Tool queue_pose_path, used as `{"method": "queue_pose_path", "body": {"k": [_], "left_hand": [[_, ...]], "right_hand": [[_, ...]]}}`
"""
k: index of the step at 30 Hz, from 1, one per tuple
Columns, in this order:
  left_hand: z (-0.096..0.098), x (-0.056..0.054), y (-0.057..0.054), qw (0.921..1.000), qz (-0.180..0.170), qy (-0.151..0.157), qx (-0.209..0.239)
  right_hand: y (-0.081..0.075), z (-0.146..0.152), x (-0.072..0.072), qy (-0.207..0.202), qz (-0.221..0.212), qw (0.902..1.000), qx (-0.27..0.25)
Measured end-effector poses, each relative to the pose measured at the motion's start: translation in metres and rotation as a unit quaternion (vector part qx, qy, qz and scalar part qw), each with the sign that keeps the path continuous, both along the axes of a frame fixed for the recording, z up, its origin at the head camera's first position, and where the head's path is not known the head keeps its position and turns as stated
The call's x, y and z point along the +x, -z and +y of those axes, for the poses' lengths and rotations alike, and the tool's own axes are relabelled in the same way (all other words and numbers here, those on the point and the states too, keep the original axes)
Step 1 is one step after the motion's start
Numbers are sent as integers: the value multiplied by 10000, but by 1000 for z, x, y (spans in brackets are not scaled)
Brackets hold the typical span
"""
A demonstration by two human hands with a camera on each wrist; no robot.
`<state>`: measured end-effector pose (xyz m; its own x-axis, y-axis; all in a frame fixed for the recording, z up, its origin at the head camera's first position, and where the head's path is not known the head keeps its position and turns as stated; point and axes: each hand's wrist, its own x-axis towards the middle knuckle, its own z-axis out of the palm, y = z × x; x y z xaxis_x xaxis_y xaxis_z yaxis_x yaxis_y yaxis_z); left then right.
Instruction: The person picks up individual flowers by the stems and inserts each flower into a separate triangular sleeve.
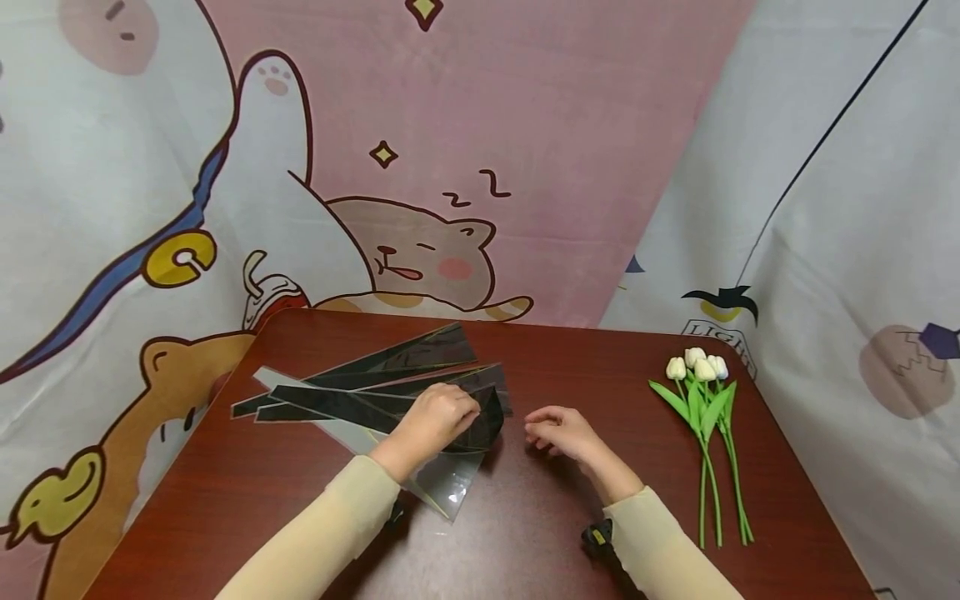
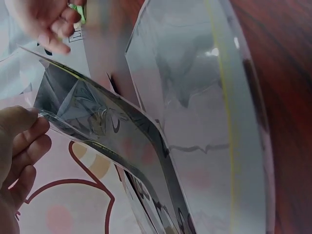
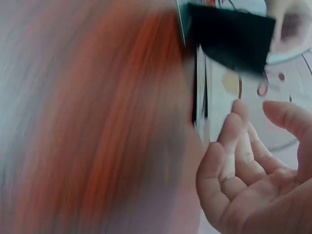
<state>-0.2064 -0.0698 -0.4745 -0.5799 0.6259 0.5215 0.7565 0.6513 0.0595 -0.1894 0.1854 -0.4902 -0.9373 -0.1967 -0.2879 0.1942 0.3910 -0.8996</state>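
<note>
My left hand [image 1: 438, 417] pinches the upper edge of a black see-through flower sleeve [image 1: 489, 425] between thumb and fingers. In the left wrist view the raised end of this sleeve [image 2: 105, 109] bends up from the pile. Under it lies a clear plastic sleeve [image 1: 450, 487] with a pale border and a thin yellow line. To the right, my right hand [image 1: 562, 433] is just off the sleeve's raised end, above the table. Its fingers are loosely bent and hold nothing in the right wrist view, where the black sleeve [image 3: 231, 39] stands beyond the fingertips.
Several more black sleeves [image 1: 322, 400] fan out to the left on the reddish-brown table [image 1: 300, 492]. White artificial tulips [image 1: 703, 368] with green stems lie at the right side. A cartoon-printed cloth [image 1: 585, 167] hangs behind the table.
</note>
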Motion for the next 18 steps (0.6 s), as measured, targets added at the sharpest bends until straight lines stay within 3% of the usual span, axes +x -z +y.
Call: {"method": "queue_pose_path", "body": {"k": [4,8,14,18], "left_hand": [[-3,-1,1,10000,-18,-40,68],[-7,-2,2,9998,-16,-86,176],[-11,-3,4,9991,133,-93,398],[-12,-3,5,9988,118,-165,438]], "right_hand": [[-5,36,4,3,70,9996,285],[-9,78,12,293,388,9920,1165],[-17,145,31,435,857,9522,2899],[-23,179,44,595,520,9338,3490]]}}
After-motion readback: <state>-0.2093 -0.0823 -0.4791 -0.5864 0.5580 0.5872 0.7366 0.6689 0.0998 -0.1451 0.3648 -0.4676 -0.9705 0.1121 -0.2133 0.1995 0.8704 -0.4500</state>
